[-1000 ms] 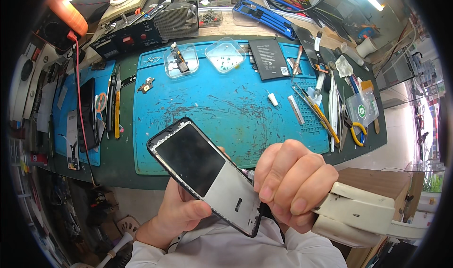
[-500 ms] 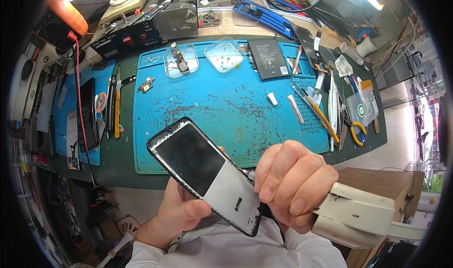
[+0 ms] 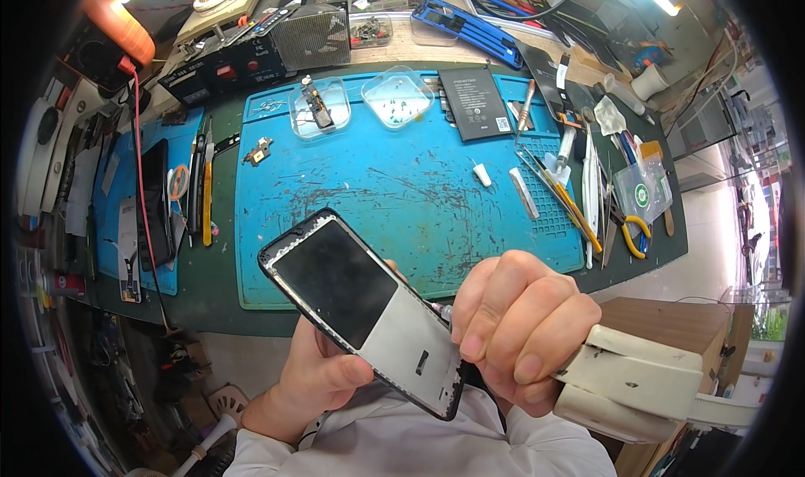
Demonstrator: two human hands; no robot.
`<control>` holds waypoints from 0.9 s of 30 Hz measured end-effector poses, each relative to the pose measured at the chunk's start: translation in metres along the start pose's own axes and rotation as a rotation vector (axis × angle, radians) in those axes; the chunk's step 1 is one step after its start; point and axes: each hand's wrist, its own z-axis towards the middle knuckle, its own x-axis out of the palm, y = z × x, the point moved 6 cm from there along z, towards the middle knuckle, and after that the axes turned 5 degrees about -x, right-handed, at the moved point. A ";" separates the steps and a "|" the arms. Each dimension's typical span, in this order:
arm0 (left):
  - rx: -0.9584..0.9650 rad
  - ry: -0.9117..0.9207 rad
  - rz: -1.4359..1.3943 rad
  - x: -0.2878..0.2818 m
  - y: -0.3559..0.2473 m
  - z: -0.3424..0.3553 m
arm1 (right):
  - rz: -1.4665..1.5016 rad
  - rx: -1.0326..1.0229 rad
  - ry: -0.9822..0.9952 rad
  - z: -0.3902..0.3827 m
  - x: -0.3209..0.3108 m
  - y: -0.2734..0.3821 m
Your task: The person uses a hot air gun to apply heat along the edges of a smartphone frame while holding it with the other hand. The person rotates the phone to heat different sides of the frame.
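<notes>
L hand point(image 3: 312, 383) has the phone frame point(image 3: 356, 305) in a closed grip, thumb on its edge — held up, tilted, at the blue mat's point(image 3: 335, 190) near edge. R hand point(image 3: 530, 330), also nr that edge, is curled tight — can't tell what, if anything, its grip has. Blk batt. point(image 3: 471, 99) on mat's far R part; yellow-handled pliers point(image 3: 641, 224) R of mat.

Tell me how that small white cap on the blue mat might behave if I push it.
The white cap looks round and lies on its side, so it may roll; its taper could make it curve. Being small and plastic-looking, it's probably light and stiff.
</notes>
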 end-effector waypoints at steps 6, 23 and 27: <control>0.010 0.013 0.013 0.001 -0.001 0.000 | 0.014 -0.016 0.016 0.000 -0.001 0.000; -0.003 -0.048 0.111 0.001 -0.001 -0.001 | -0.009 -0.051 0.052 0.001 -0.002 0.001; 0.018 -0.018 0.012 0.003 -0.002 0.000 | -0.023 -0.019 0.034 -0.001 -0.002 0.000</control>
